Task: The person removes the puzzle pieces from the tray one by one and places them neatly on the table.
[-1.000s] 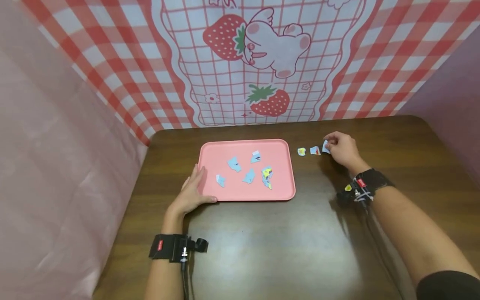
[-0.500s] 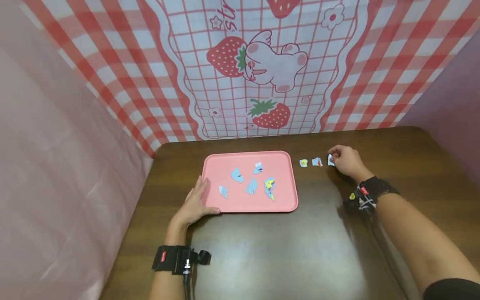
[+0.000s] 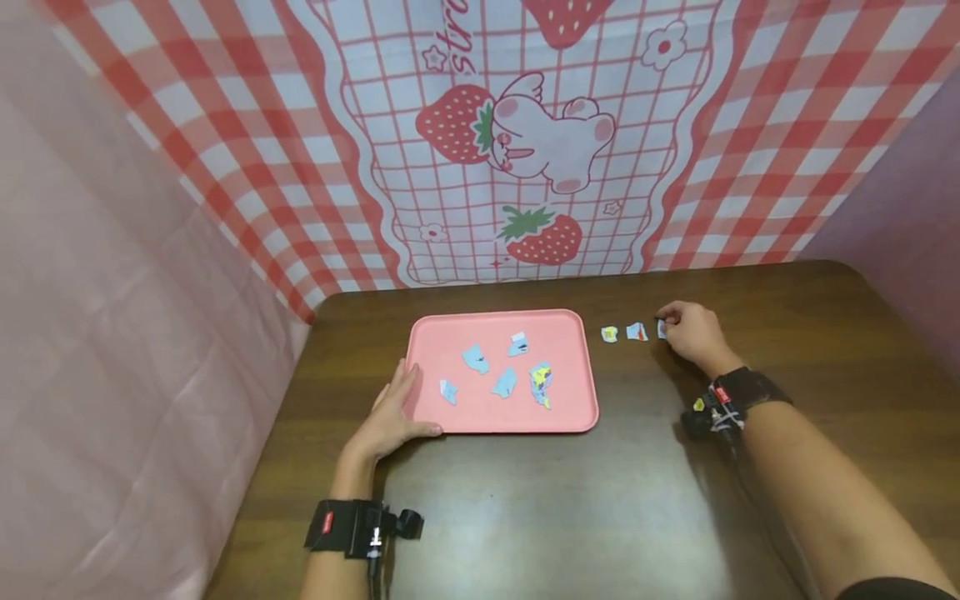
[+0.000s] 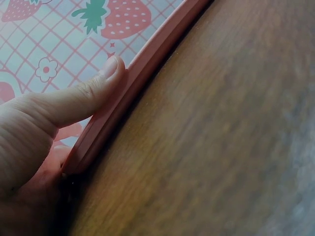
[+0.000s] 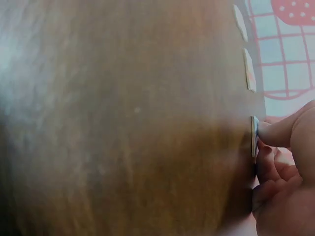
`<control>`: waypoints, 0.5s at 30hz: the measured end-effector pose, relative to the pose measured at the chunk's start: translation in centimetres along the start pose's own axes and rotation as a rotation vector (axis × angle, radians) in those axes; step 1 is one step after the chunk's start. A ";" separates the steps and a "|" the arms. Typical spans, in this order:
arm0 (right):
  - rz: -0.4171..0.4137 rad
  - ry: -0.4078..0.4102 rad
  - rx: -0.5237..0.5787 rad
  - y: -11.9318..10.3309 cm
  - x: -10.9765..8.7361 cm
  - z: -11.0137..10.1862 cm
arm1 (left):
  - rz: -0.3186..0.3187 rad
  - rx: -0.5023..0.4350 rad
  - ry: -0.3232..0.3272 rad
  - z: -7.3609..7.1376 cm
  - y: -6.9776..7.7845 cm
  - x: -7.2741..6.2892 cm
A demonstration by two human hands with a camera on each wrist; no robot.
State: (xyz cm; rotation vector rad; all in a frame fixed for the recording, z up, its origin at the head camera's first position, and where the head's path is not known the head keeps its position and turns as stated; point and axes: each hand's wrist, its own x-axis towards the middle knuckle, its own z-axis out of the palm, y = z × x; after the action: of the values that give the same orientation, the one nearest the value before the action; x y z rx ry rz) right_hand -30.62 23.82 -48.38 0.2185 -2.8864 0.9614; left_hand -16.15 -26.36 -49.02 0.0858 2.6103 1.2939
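My left hand (image 3: 386, 421) spans the near-left corner of a pink tray (image 3: 483, 420), fingers along its left side. In the left wrist view the straight thumb (image 4: 91, 96) rests on the tray's rim (image 4: 133, 78). Several light-blue, irregular puzzle pieces (image 3: 504, 382) lie apart on the tray; one (image 3: 540, 379) is mostly yellow and blue. To the right of the tray, my right hand (image 3: 696, 337) pinches a pale blue puzzle piece (image 3: 662, 330) at table level, partly hidden by the fingers. The right wrist view shows the thumb against this thin piece (image 5: 254, 135).
Left of the right hand, a yellow-marked piece (image 3: 609, 334) and a red-marked piece (image 3: 637, 332) lie in a row on the brown wooden table (image 3: 525, 508). A checked strawberry cloth (image 3: 480, 200) hangs behind the table; a pale pink cloth (image 3: 127, 333) hangs at the left.
The head view has tilted up, so the table appears lower. The right hand has shifted slightly over its piece, covering more of it. The left hand stays at the tray's corner.
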 end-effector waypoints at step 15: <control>0.115 -0.008 0.111 -0.2 -0.6 -0.4 | 0.006 -0.022 0.005 -0.2 0.2 -0.3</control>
State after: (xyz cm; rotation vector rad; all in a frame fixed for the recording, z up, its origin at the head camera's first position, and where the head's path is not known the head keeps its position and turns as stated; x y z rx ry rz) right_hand -29.96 23.96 -48.04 0.0647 -2.8830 1.1435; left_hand -15.96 -26.46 -48.74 0.0874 2.6011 1.3262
